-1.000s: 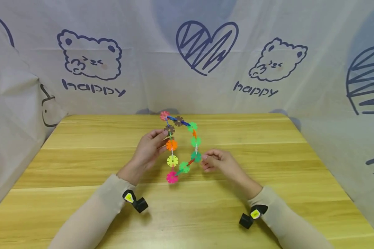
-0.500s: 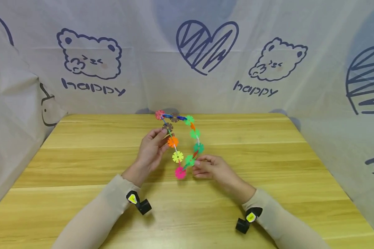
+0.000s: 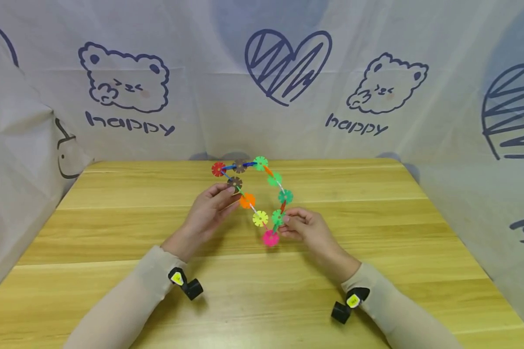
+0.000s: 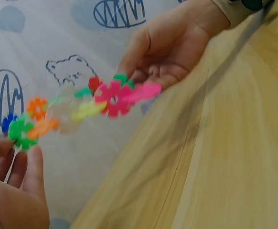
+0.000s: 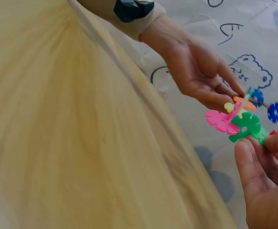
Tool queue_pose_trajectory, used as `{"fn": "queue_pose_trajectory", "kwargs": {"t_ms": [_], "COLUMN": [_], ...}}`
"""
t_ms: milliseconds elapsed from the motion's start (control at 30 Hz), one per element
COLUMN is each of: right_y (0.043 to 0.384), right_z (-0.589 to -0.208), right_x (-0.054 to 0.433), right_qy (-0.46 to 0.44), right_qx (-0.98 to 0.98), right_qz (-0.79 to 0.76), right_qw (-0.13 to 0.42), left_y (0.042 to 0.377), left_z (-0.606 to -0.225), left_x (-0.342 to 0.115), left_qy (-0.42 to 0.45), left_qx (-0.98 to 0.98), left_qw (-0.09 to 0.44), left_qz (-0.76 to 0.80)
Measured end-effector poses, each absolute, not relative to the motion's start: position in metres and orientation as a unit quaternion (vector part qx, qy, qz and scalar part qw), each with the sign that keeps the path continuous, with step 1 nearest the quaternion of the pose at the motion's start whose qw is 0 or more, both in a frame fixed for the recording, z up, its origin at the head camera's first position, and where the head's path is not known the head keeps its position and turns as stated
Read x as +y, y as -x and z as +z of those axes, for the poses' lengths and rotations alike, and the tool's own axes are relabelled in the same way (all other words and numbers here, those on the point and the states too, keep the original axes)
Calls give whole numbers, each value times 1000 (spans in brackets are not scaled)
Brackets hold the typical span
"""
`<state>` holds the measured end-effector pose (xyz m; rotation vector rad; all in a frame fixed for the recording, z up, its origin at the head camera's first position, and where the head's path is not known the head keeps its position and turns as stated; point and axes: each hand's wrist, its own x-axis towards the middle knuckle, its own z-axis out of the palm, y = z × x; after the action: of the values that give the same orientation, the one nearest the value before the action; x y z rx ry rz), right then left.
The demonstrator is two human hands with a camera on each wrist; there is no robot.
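Note:
A closed loop of interlocking plastic snowflake discs [image 3: 260, 218] hangs above the table between both hands. Its discs are red, brown, green, orange, yellow and pink, joined by discs set edge-on. My left hand [image 3: 207, 213] pinches the loop's left side by the brown disc [image 3: 234, 183]. On the right side, my right hand [image 3: 315, 234] pinches the lower light green disc [image 3: 277, 217], just above the pink disc [image 3: 270, 238] at the bottom. In the left wrist view a pink disc [image 4: 114, 98] shows near the right hand. The right wrist view has a green disc [image 5: 246, 126] at the right fingertips.
A wooden table [image 3: 262, 300] lies below the hands. White cloth [image 3: 209, 87] with bear and heart drawings surrounds it at the back and sides. Each wrist wears a small black camera, such as the left one [image 3: 194, 289].
The loop has turned, its pink bottom swinging right and its top corner shifting left. My right hand, first beside the loop, has taken hold of its lower right. My left hand keeps its pinch.

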<state>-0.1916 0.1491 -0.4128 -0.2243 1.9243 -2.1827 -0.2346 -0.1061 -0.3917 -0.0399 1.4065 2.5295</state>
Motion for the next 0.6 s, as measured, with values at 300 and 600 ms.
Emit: {"fn": "queue_pose_trajectory", "kwargs": {"t_ms": [300,600], "right_y": [198,202], "right_z": [-407,-402], "right_x": [164,181], "right_qy": [128,159], "right_qx": [688,720], "right_qz": [-710,-668], "right_qw": [82,102], "left_y": [244,250], "left_z": [-395,-384], "left_x": [-140,-161], "left_qy": [-29,-101], "left_qx": [523,678], "left_qw": [133,81], "left_qz": [841,723]}}
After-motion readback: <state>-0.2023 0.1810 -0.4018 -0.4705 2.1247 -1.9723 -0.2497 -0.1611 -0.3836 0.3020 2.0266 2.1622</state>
